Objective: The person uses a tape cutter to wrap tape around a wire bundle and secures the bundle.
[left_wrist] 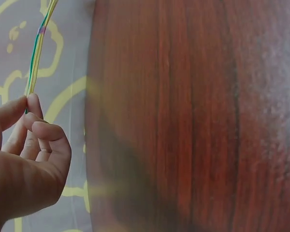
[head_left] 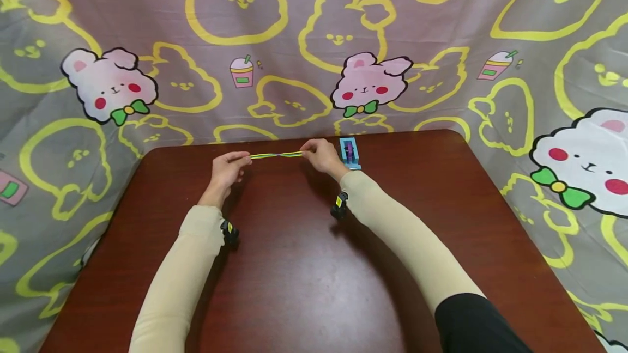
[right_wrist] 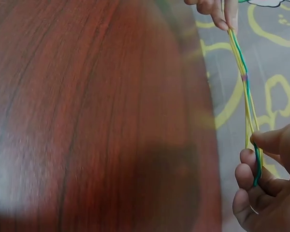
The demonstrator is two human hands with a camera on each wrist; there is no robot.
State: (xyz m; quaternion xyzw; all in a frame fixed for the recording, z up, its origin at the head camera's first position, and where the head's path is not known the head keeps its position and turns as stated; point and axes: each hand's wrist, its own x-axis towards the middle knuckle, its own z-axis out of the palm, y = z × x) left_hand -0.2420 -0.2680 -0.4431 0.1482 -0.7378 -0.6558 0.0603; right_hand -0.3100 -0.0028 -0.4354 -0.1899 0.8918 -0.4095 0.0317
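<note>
A thin bundle of yellow and green strands (head_left: pixel 265 156) is stretched between both hands over the far part of the table. A small purple band (right_wrist: pixel 244 77) wraps its middle. My left hand (head_left: pixel 227 170) pinches one end between thumb and fingertip, its other fingers loosely curled in the left wrist view. At the opposite end my right hand (head_left: pixel 321 156) pinches the bundle with thumb and fingers. In the right wrist view a green strand end (right_wrist: pixel 257 174) hangs down past the right thumb, along the fingers.
A light blue frame (head_left: pixel 355 151) with a purple part (head_left: pixel 349 152) inside lies on the table just right of the right hand. Behind the brown wooden table (head_left: pixel 294 266) hangs a patterned curtain (head_left: pixel 304 26), which also runs along both sides.
</note>
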